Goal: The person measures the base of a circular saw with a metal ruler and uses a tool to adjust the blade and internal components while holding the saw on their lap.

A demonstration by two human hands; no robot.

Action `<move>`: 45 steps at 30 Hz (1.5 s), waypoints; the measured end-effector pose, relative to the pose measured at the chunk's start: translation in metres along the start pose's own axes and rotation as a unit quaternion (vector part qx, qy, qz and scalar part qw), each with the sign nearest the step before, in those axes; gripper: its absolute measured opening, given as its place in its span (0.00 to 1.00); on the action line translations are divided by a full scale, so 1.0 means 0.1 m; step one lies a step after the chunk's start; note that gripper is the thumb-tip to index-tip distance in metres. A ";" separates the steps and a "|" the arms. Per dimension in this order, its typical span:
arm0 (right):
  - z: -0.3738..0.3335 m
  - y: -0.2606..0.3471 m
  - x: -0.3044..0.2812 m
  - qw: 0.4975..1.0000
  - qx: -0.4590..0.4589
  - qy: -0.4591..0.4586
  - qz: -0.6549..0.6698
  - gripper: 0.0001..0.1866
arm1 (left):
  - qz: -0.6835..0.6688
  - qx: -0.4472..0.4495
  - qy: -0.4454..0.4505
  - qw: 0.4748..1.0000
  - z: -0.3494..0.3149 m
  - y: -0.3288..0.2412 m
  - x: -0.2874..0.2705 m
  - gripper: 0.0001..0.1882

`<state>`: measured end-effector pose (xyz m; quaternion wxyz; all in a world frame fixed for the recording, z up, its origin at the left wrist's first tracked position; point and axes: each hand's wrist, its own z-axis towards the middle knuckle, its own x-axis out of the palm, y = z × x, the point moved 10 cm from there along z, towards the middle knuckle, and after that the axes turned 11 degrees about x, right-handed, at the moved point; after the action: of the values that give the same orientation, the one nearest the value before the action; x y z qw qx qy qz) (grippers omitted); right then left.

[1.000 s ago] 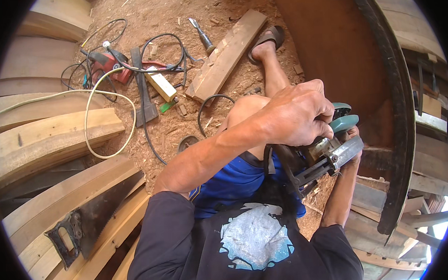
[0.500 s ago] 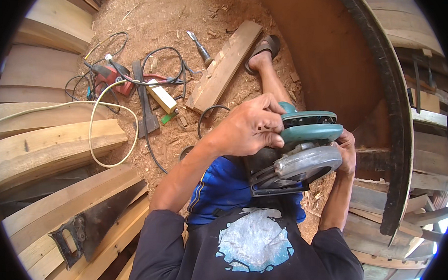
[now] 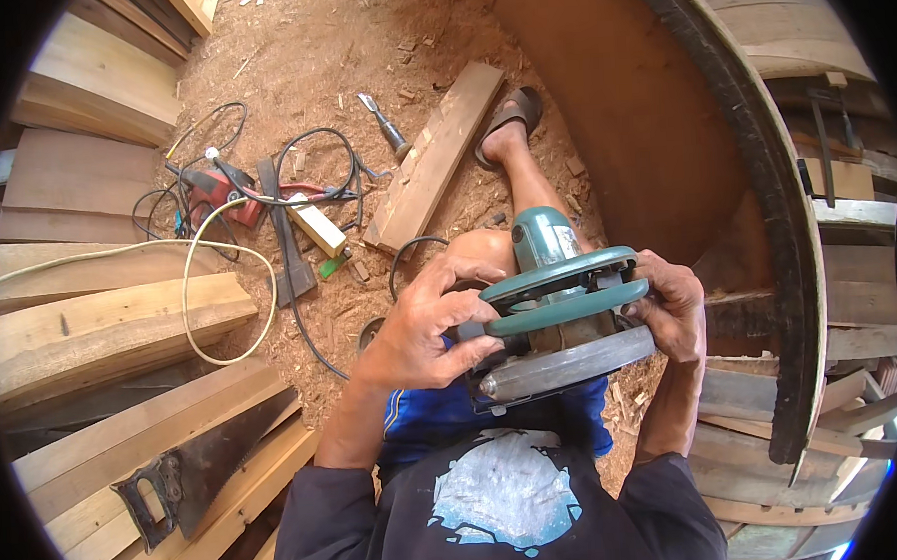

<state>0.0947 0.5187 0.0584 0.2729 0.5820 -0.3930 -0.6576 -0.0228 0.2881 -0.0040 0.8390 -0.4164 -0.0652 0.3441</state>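
Observation:
A green circular saw (image 3: 562, 317) with a grey metal blade guard is held above my lap, its rounded motor housing pointing away from me. My left hand (image 3: 436, 326) is closed on the saw's left side, fingers and thumb pinching near the green body's edge. On the opposite side, my right hand (image 3: 674, 306) grips the saw's right end with bent fingers. Part of the base plate shows below the guard; I cannot make out the blade.
Sawdust covers the floor, where a plank (image 3: 438, 160), a chisel (image 3: 386, 128), a red corded power tool (image 3: 217, 195) and a dark long-handled tool (image 3: 288, 232) lie. A handsaw (image 3: 199, 473) rests on stacked timber at left. A large curved brown panel (image 3: 621, 102) rises at right.
The saw has tilted and shifted left, bringing its motor housing into fuller view. My left hand has moved left and down with it; my right hand now shows more fully. The whole view has shifted slightly.

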 end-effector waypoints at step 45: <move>0.13 -0.04 -0.18 0.994 0.023 -0.053 -0.088 0.12 | 0.276 -0.019 0.326 0.904 1.27 -0.20 0.84 0.43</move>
<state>0.0850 0.5378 0.0653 0.1792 0.5844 -0.3690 -0.7002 0.0012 0.4158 0.0782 0.6766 -0.5224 0.3234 0.4058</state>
